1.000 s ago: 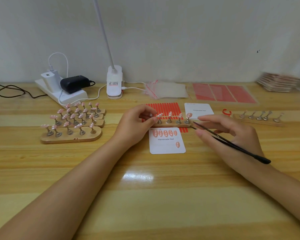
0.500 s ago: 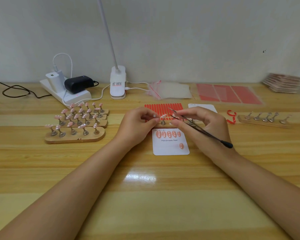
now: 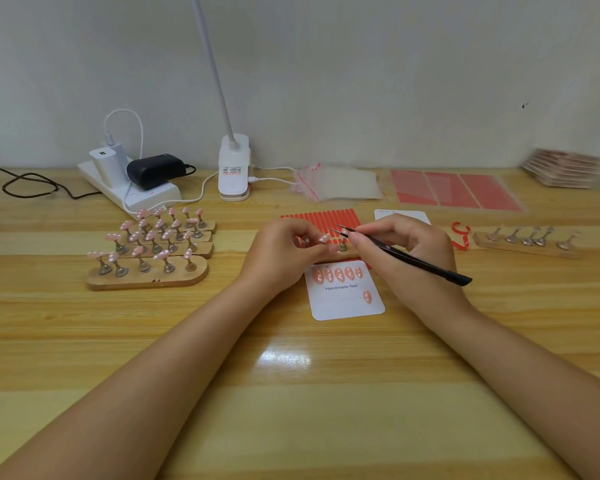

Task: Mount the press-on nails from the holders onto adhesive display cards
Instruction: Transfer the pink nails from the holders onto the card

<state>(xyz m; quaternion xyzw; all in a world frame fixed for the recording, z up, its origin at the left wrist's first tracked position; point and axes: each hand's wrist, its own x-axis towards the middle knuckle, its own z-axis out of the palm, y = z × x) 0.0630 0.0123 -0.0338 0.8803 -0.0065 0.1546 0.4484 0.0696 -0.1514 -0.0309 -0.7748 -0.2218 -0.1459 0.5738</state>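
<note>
Fingers: those of the left hand (image 3: pixel 284 252) were curled, the thumb and forefinger pinching at a pink press-on nail (image 3: pixel 324 238) on its peg; those of the right hand (image 3: pixel 400 249) were curled round the black tweezers (image 3: pixel 400 252), gripped like a pen.
Tweezers: the points were narrow and aimed far-left, just beside the pinched nail; the blunt end stuck out to the near right.
Working holder: a wooden strip (image 3: pixel 340 255) lay between the two hands, mostly hidden by them, with one bare metal peg (image 3: pixel 342 245) showing.
Display card: a white card (image 3: pixel 343 299) printed "Handmade Nail" lay just near of the strip; five glossy pink nails sat in a row along its far edge, and one more sat lower right.
Full holders: wooden strips (image 3: pixel 146 275) at left carried pink nails with white dots on metal pegs.
Empty holder: a strip (image 3: pixel 527 245) at right held bare pegs.
Adhesive strips: a red sheet (image 3: pixel 321 218) lay just beyond the hands.
Second card: a white card (image 3: pixel 400 215) lay far-right of the hands, partly covered.
</note>
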